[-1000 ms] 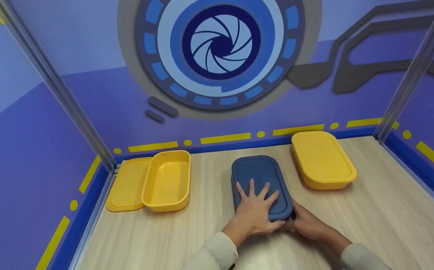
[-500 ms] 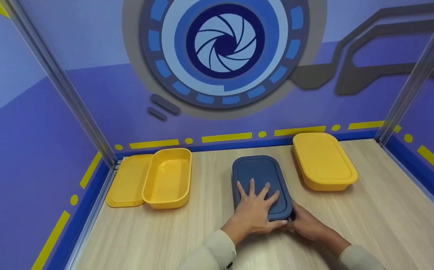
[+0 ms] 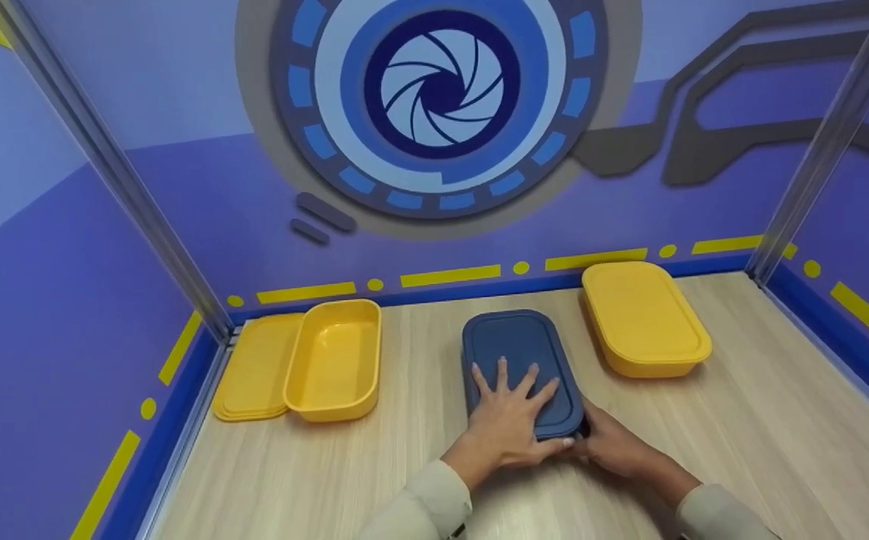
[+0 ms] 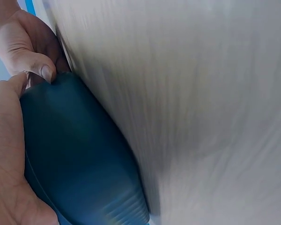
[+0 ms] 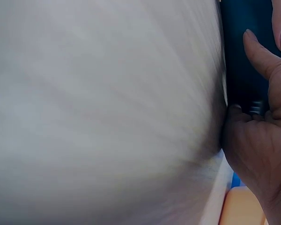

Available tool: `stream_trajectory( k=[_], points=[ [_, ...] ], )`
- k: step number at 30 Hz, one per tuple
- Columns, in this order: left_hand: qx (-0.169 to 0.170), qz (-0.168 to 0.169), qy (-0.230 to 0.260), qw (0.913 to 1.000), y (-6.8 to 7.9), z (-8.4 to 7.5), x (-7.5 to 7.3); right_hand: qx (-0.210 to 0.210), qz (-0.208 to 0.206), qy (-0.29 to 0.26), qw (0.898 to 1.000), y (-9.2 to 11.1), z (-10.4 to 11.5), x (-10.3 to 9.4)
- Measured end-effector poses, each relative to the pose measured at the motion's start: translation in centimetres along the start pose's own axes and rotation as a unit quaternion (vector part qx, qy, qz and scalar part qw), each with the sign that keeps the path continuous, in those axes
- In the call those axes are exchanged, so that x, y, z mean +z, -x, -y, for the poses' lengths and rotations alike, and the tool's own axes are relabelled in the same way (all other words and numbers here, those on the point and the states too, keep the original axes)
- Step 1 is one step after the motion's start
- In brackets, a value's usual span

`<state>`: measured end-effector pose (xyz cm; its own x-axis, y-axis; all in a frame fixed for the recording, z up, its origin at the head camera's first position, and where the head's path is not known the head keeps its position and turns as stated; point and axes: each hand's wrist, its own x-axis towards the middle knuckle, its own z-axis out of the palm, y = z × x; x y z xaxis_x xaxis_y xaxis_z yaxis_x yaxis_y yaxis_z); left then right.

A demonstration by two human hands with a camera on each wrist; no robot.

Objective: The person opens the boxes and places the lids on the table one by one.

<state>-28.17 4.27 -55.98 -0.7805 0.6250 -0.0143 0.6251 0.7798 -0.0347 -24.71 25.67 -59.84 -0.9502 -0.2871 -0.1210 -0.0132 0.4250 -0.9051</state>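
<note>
A dark blue lidded food container (image 3: 513,337) lies lengthwise on the wooden table, its lid on. My left hand (image 3: 505,427) rests on the lid with the fingers spread, the thumb over the near edge. Around the near right corner, my right hand (image 3: 618,444) holds the container low on its side. In the right wrist view the right thumb (image 5: 260,51) lies along the end wall, and the curled fingers reach the ridged side. The two thumbs come close together at the near end in the left wrist view, by the blue wall (image 4: 79,140).
An open yellow container (image 3: 335,367) stands at the left, partly over a yellow lid (image 3: 254,375). At the right is a lidded yellow container (image 3: 644,319). Printed wall panels (image 3: 434,255) bound the table (image 3: 292,480) at the back and sides.
</note>
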Motion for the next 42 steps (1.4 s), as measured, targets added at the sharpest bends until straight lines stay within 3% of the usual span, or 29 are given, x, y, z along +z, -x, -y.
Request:
stream_trajectory(
  k=[6, 13, 24, 29, 36, 42],
  points=[
    [-0.003, 0.001, -0.005, 1.0, 0.3, 0.0, 0.0, 0.006, 0.013, -0.017, 1.0, -0.3, -0.2, 0.2],
    [0.016, 0.033, -0.024, 0.999, 0.2, 0.1, -0.6, 0.003, 0.011, -0.022, 1.0, 0.0, -0.2, -0.3],
    [0.01, 0.027, -0.037, 0.9989, 0.3, 0.3, -0.2, 0.012, 0.011, 0.0, 1.0, -0.1, 0.1, -0.2],
    [0.005, 0.04, -0.029, 0.9988, 0.4, 0.3, -0.5, 0.014, 0.008, 0.004, 1.0, -0.1, 0.0, -0.1],
    [-0.016, 0.063, 0.02, 0.9977, 0.4, -0.1, -1.1, -0.001, 0.023, -0.017, 1.0, 0.0, -0.2, -0.2],
    [-0.022, 0.063, 0.017, 0.9976, 0.2, -0.2, -1.0, 0.005, 0.015, -0.005, 1.0, 0.0, 0.0, -0.3]
  ],
)
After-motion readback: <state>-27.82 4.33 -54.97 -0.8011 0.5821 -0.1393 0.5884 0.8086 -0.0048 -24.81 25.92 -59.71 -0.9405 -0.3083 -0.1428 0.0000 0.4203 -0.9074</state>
